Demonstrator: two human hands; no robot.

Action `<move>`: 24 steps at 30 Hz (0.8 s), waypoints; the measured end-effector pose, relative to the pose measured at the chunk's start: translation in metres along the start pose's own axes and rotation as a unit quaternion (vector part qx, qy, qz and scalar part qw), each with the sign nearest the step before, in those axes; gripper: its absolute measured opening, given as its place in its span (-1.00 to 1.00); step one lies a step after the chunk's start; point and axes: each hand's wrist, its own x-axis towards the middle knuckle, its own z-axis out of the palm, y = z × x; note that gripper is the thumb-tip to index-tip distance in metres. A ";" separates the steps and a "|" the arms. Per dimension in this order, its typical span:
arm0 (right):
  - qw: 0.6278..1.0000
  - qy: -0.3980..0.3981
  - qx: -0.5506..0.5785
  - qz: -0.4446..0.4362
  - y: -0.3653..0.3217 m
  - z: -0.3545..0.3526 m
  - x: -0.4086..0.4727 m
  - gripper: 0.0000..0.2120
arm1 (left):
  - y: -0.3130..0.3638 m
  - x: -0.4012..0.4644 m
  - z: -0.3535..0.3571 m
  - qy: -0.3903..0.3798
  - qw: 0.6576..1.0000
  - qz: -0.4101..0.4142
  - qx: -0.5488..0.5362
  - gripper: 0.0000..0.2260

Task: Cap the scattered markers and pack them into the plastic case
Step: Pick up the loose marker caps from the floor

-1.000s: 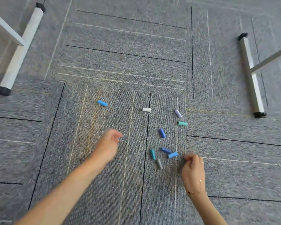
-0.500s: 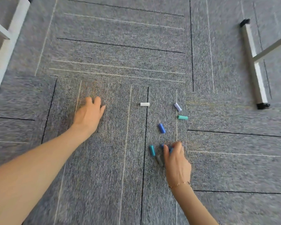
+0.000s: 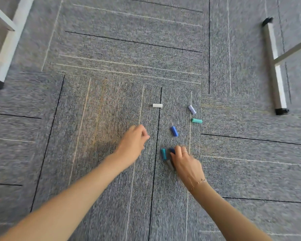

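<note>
Your left hand hovers low over the grey carpet, forearm stretched in from the lower left, fingers curled in loosely toward the thumb; blur makes it impossible to tell whether anything small is pinched there. Your right hand reaches in from the lower right with the fingers bent down onto a tight cluster of marker caps, and a dark blue cap shows just under the fingertips, though you cannot tell from here whether it is truly gripped or only touched. Touching that cluster on the hand's left side are a teal cap and a grey cap. Farther from you, well apart from both hands, lie four single caps: a blue cap, a green cap, a lilac cap and a white cap. That makes seven caps visible. Two white table legs with black feet frame the floor, one at far left and one at far right.
</note>
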 end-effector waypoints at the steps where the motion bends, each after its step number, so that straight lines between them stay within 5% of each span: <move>1: 1.000 0.000 0.014 0.000 -0.001 -0.002 -0.001 -0.01 | 0.006 -0.006 0.008 -0.007 0.999 -0.006 -0.035 -0.88; 6: 0.987 0.023 0.121 0.107 -0.005 -0.003 -0.008 -0.62 | 0.022 -0.023 0.034 -0.001 0.998 0.049 0.049 -0.74; 9: 0.966 0.090 0.169 0.172 -0.003 -0.006 -0.003 -0.70 | 0.032 -0.027 0.043 -0.001 0.986 0.091 0.138 -0.66; 13: 0.958 0.142 0.172 0.181 0.001 -0.026 0.024 -0.74 | 0.031 -0.024 0.069 0.015 0.928 0.135 0.348 -0.36; 19: 0.995 0.072 0.071 0.026 -0.014 -0.040 0.065 -0.71 | 0.023 -0.021 0.089 -0.003 0.903 0.162 0.397 -0.51; 24: 0.998 0.042 -0.009 -0.041 -0.024 -0.014 0.071 -0.84 | 0.035 -0.046 0.109 -0.096 0.921 0.174 0.336 -0.55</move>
